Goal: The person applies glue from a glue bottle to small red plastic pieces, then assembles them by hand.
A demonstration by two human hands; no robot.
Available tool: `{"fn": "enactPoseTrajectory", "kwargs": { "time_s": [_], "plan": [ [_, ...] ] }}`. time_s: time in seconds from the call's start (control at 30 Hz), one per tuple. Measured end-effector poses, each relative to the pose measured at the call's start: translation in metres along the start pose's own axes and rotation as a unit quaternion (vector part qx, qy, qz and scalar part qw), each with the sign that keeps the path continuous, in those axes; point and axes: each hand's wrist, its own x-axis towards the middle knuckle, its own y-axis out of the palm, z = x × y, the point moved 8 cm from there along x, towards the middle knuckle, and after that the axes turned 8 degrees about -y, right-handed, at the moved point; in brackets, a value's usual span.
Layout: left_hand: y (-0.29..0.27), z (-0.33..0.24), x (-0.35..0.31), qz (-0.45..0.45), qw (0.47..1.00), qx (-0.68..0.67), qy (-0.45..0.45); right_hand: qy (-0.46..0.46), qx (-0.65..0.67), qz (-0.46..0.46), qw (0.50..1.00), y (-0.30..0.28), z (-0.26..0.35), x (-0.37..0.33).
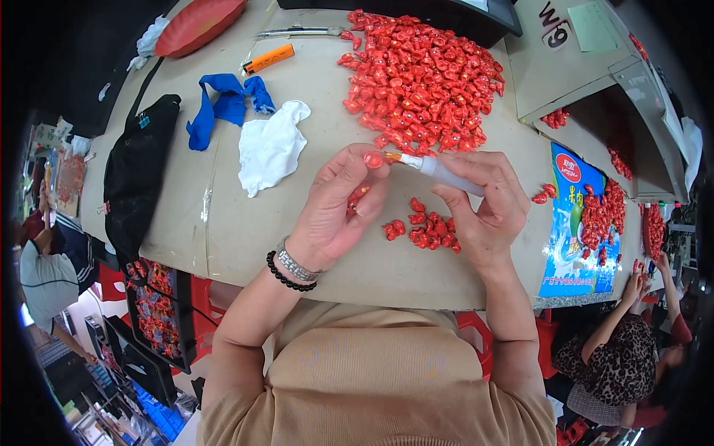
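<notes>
My left hand (335, 204) pinches a small red figurine (372, 159) between thumb and forefinger. Another red piece (357, 198) shows in the curl of its lower fingers. In my right hand (491, 204) is a translucent white paint pen (451, 177), lying almost level. Its orange-brown tip meets the figurine's edge or sits right beside it; I cannot tell which. Below, between my hands, lies a small cluster of red figurines (428, 229). Beyond my hands spreads a large heap of the same figurines (424, 82), some with tiny gold marks.
Left on the table (223, 256) are a white cloth (272, 145), a blue cloth (223, 104), an orange lighter (269, 59), a black bag (143, 171) and a red dish (199, 28). A black bin stands behind the heap. Rightward, a blue package (569, 253) bears figurines; people sit beyond.
</notes>
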Motion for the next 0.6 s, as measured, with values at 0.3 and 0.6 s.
{"fn": "enactPoseTrajectory", "kwargs": {
  "time_s": [0.3,0.6],
  "plan": [
    [-0.0022,-0.0018,-0.0009,0.009,1.000,-0.013,0.014,0.003,0.004,0.003,1.000,0.0009,0.0002,-0.0004],
    [-0.0025,-0.0010,-0.0002,0.008,1.000,-0.016,0.008,0.003,-0.003,0.009,1.000,0.0017,-0.0019,-0.0009]
  ]
}}
